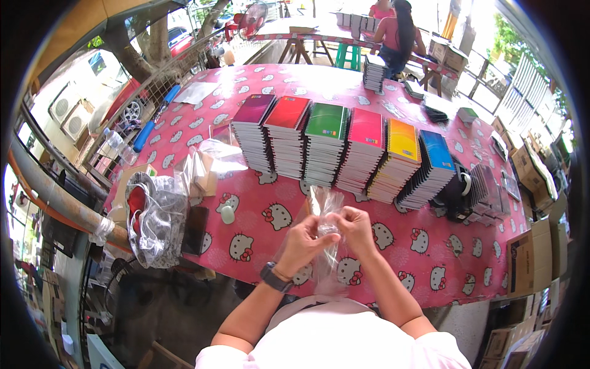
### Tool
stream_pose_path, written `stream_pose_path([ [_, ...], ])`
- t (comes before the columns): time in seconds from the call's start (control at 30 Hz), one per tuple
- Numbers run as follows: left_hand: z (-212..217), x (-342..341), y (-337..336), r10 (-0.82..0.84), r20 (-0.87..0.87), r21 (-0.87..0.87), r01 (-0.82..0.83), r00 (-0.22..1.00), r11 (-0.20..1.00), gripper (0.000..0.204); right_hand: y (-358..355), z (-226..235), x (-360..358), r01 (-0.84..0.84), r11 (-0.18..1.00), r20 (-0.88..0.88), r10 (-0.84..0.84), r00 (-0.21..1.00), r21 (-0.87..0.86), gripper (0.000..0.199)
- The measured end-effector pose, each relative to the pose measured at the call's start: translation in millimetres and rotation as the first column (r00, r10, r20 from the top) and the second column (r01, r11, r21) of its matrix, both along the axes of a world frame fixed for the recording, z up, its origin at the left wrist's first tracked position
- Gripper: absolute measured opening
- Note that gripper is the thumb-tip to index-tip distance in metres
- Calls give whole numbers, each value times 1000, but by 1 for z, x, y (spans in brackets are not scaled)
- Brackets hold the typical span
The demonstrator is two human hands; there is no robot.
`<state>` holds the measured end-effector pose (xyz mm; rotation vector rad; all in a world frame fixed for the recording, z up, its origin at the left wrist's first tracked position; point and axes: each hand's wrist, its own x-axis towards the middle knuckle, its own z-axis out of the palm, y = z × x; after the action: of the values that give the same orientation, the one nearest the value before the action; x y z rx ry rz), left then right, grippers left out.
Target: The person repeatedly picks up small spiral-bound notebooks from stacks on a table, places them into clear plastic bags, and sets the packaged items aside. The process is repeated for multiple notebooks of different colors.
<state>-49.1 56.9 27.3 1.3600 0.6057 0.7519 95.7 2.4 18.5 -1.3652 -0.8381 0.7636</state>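
From my remote feed I saw the left hand (305, 242) and the right hand (356, 230) close together over the near side of the worktop (399, 243), the fingertips of each pinched on crinkled clear plastic (326, 200). That plastic lay in front of the row of notebooks, partly above the hands and partly trailing below them toward the white shirt (344, 338). A dark watch (275, 277) circled the left wrist. Just beyond stood six spiral-bound stacks, left to right: purple (252, 132), red (287, 135), green (326, 138), pink (362, 147), yellow (395, 160) and blue (428, 167). To the left I made out a small pale case (227, 214), a dark flat object (195, 230) and a patterned bag (161, 230).
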Motion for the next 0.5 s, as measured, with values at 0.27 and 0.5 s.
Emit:
stream_pose_path([
  [0.27, 0, -63, 106, 84, -39, 51, -82, 996, 995, 3, -28, 1, 56, 59, 979, -747, 110, 656, 195, 22],
  [0.5, -8, -251, 340, 919, 244, 70, -951, 310, 302, 27, -107, 45, 129, 417, 796, -567, -115, 816, 439, 18],
])
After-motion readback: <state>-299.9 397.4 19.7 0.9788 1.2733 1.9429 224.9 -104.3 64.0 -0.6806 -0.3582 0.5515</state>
